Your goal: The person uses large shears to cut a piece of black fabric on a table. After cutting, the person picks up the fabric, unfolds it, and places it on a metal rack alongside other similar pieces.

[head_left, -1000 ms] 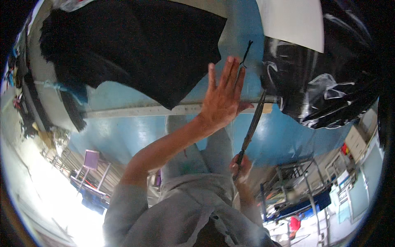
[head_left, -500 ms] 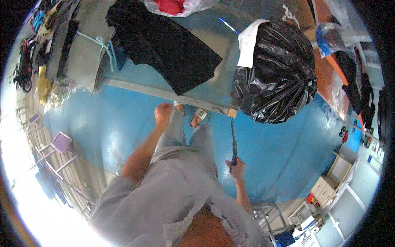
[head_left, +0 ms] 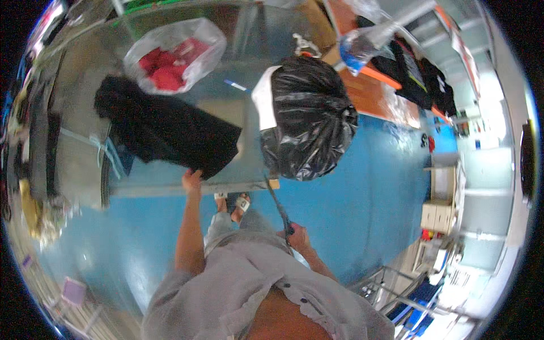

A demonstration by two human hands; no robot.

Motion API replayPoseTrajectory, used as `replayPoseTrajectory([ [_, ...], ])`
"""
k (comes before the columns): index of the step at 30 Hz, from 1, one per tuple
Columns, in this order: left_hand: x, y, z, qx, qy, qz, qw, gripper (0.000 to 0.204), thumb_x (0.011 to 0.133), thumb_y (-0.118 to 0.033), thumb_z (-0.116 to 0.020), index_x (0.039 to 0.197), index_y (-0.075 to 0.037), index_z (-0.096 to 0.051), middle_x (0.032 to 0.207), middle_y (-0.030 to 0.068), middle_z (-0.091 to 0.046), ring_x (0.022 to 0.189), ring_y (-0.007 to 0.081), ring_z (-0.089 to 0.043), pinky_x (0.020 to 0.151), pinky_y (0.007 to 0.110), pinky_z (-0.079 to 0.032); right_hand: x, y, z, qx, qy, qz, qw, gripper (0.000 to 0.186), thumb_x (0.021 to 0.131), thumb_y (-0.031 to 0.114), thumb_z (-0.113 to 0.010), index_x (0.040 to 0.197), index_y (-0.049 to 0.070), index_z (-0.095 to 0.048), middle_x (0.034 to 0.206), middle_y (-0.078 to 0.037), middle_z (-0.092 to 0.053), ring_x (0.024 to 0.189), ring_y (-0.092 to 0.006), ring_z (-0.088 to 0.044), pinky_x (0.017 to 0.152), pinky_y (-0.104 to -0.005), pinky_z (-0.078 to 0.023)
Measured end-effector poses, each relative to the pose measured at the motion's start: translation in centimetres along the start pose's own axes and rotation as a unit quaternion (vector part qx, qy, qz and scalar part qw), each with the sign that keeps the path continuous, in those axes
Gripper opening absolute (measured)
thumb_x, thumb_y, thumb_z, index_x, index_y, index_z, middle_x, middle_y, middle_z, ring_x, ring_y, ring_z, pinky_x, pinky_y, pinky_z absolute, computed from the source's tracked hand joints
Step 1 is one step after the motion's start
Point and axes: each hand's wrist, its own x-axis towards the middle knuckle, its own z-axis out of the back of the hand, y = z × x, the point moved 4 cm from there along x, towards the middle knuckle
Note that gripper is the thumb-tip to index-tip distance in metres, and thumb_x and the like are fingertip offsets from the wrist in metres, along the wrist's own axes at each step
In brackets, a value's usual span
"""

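A folded length of black cloth (head_left: pixel 170 127) lies across the table, its near corner close to the front edge. My left hand (head_left: pixel 192 181) is at that near edge, with the fingers closed on the fabric. Low at my right side, my right hand (head_left: pixel 297 237) grips the handle end of long dark scissors (head_left: pixel 276 201). Their narrow blades point away toward the table edge. Right of the cloth stands a full black plastic bag (head_left: pixel 311 122), gathered at its side, with a white paper sheet (head_left: pixel 264 99) against it.
A clear bag of red fabric (head_left: pixel 170 65) sits behind the cloth, and a blue-and-white pen (head_left: pixel 237 85) lies nearby. Pale blue ties (head_left: pixel 101 148) hang over grey material at left. Blue floor (head_left: pixel 385 187) extends right toward a small drawer cabinet (head_left: pixel 437 216). A purple-seated stool (head_left: pixel 73 290) stands lower left.
My left hand has reached forward from above the floor to the black cloth's near edge. The view has swung right and shows more of the table. The scissors remain in my right hand.
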Motion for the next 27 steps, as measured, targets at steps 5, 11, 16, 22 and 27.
replayPoseTrajectory([
  [5,-6.0,-13.5,1.8,0.019,0.119,-0.114,0.986,0.034,0.077,-0.008,-0.064,0.109,0.001,-0.061,0.104,0.0092,-0.064,0.093,0.0205,-0.058,0.089,0.033,-0.044,-1.9,-3.2,1.5,0.043,-0.007,-0.047,0.998,0.051,0.069,0.048,-0.078,0.082,0.002,-0.061,0.071,-0.016,-0.063,0.063,-0.0238,-0.061,0.062,-0.0413,-0.047],
  [11,-26.0,-36.9,14.7,-0.245,0.052,-0.497,0.831,0.041,0.073,-0.009,-0.066,0.113,-0.001,-0.061,0.118,0.0165,-0.060,0.103,0.0283,-0.059,0.079,0.040,-0.053,1.9,-3.4,4.4,0.078,0.046,0.024,0.996,0.037,0.075,0.035,-0.076,0.082,0.001,-0.063,0.068,-0.008,-0.062,0.061,-0.0152,-0.055,0.056,-0.0341,-0.044],
  [16,-44.1,-34.4,22.2,-0.140,-0.207,-0.603,0.758,0.046,0.072,-0.014,-0.065,0.116,-0.001,-0.059,0.118,0.0174,-0.060,0.104,0.0305,-0.058,0.082,0.043,-0.052,9.7,-2.8,-0.1,0.161,0.184,0.136,0.960,0.030,0.080,0.029,-0.073,0.084,0.000,-0.065,0.068,-0.007,-0.064,0.062,-0.0135,-0.059,0.056,-0.0318,-0.047],
  [22,-65.2,-25.8,21.9,-0.036,-0.500,-0.603,0.621,0.053,0.071,-0.020,-0.063,0.120,-0.001,-0.056,0.118,0.0185,-0.059,0.105,0.0331,-0.058,0.085,0.047,-0.051,19.7,15.8,-7.2,0.195,0.140,0.242,0.940,0.035,0.080,0.034,-0.073,0.073,0.003,-0.061,0.054,-0.007,-0.061,0.043,-0.0168,-0.059,0.043,-0.0302,-0.046],
  [27,-72.8,-19.6,18.9,-0.114,-0.587,-0.523,0.607,0.059,0.070,-0.024,-0.062,0.123,-0.001,-0.054,0.118,0.0195,-0.058,0.106,0.0352,-0.058,0.088,0.050,-0.050,30.2,21.6,-10.7,-0.008,-0.104,0.308,0.946,0.052,0.078,0.046,-0.070,0.078,-0.006,-0.066,0.071,-0.021,-0.067,0.068,-0.0355,-0.066,0.060,-0.0445,-0.050],
])
